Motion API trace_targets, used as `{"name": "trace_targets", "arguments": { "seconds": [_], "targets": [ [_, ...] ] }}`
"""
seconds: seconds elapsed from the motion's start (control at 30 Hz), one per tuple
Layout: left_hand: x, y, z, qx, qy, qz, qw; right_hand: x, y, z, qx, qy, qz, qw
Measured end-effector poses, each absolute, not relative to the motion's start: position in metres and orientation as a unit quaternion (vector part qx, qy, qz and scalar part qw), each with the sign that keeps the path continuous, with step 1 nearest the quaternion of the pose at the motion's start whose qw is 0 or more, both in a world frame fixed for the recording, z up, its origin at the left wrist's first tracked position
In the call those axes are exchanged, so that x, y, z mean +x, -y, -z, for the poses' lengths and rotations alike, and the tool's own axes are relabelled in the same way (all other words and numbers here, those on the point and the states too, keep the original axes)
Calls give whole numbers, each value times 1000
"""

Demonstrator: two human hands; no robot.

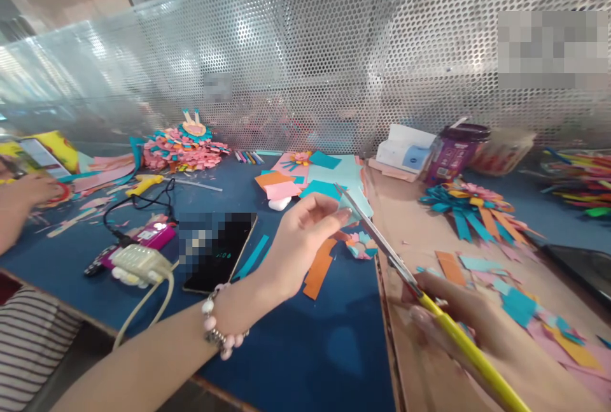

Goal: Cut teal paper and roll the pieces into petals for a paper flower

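Observation:
My left hand (291,249), with a beaded bracelet at the wrist, is raised over the blue table with thumb and fingers pinched on a small piece of light blue paper (352,209). My right hand (470,329) is closed around scissors (398,265) with metal blades and a yellow handle. The blade tips lie close to my left fingertips, at the paper; whether they touch it I cannot tell. Below the blades lies a small pink and blue paper flower (361,246). An orange paper strip (319,270) lies beside my left hand.
Coloured paper sheets (334,173) lie behind my hands. A phone (222,253) and a power strip with cables (143,259) lie left. Right, cardboard (396,202) bears paper scraps and a fringed flower (477,208) near a purple jar (456,152). Another person's hand (23,202) is far left.

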State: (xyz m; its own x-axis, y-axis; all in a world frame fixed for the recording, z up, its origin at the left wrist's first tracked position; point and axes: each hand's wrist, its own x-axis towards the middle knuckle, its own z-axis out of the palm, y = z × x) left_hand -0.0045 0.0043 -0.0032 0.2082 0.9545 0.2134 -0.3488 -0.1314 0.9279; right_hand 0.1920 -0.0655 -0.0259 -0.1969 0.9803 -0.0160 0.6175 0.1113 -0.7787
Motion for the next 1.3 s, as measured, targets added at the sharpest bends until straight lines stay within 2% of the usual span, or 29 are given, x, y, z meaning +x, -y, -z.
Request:
{"name": "trace_targets", "arguments": {
  "seconds": [0.43,0.9,1.3],
  "targets": [
    [-1,-2,2,474,-344,-581,565,190,66,28,-606,671,-328,274],
    [-2,-4,8,478,-324,-577,577,188,67,29,-600,681,-330,258],
    [0,-1,5,473,-333,-586,567,196,62,33,-560,733,-260,286]
  ]
}}
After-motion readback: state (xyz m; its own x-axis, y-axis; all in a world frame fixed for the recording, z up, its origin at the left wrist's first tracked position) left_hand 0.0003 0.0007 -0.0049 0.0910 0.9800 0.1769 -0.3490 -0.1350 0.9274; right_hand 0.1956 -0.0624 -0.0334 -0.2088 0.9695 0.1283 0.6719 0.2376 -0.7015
